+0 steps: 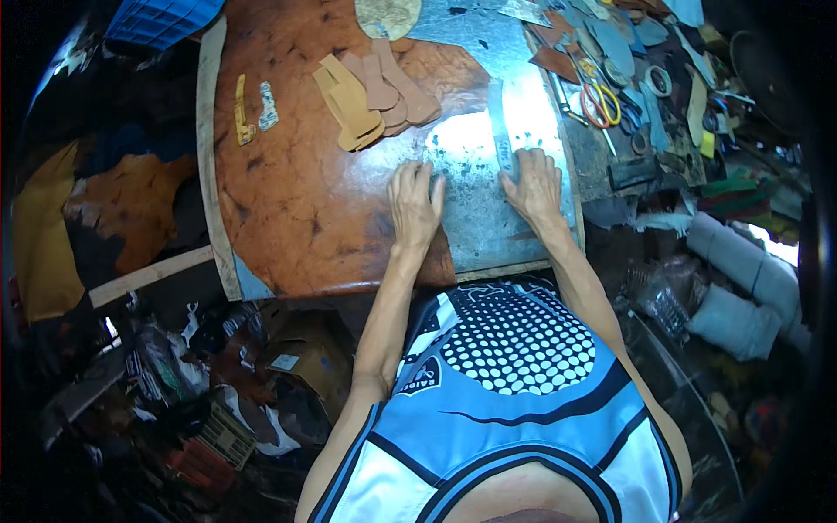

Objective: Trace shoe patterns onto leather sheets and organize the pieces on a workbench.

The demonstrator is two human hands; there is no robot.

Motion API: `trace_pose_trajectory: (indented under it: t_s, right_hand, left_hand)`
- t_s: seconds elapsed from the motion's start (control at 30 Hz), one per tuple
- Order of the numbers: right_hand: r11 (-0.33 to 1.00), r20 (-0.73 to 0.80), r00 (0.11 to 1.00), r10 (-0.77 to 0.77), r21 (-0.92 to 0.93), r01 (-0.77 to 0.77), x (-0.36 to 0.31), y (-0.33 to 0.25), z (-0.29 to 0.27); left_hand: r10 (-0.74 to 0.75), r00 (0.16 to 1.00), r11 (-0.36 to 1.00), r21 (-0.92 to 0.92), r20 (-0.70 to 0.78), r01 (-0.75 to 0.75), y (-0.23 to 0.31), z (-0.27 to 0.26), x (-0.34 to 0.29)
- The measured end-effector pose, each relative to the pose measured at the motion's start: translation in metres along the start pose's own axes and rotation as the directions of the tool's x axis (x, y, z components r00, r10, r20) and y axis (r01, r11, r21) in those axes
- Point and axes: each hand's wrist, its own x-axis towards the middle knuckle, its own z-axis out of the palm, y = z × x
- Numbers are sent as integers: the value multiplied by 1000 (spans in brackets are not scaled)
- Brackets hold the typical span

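Observation:
My left hand (416, 207) rests palm down, fingers apart, over the edge between a brown leather hide (296, 218) and the shiny metal tabletop (475, 231). On the metal to its right lies my right hand (534, 186), also palm down with its fingers slightly bent and nothing in them. Its thumb is beside the lower end of a narrow bluish strip (499, 122) with dark marks. Beyond my left hand, several cut leather pieces, tan ones (347, 103) and brownish-pink ones (392, 87), overlap on the hide. Two small patterned strips (243, 109) lie further left.
A cluttered side bench on the right holds orange- and yellow-handled scissors (600, 105), tape rolls (658, 81) and leather scraps. A blue crate (161, 22) stands far left. A pale round piece (388, 16) lies at the far edge. Boxes and bundles crowd below the table.

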Motion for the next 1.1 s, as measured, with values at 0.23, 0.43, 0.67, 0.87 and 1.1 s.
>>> trace_pose_trajectory:
  t_s: [0.23, 0.43, 0.67, 0.87, 1.1]
  right_hand:
    - [961, 1, 1000, -27, 275, 26, -6, 60, -30]
    - [718, 202, 978, 53, 673, -178, -20, 48, -36]
    - [855, 10, 998, 57, 516, -54, -41, 48, -20]
    - [881, -237, 967, -97, 431, 194, -45, 45, -5]
    - [916, -277, 956, -96, 352, 194, -41, 22, 3]
  left_hand:
    - [-216, 955, 923, 278, -202, 267, -41, -8, 52]
    - [-502, 845, 821, 206, -184, 533, -89, -31, 40]
    - [-599, 801, 794, 138, 12, 592, -109, -11, 61]
    - [-598, 802, 801, 33, -13, 598, -105, -34, 61]
    - [-214, 945, 941, 310, 245, 133, -116, -27, 59]
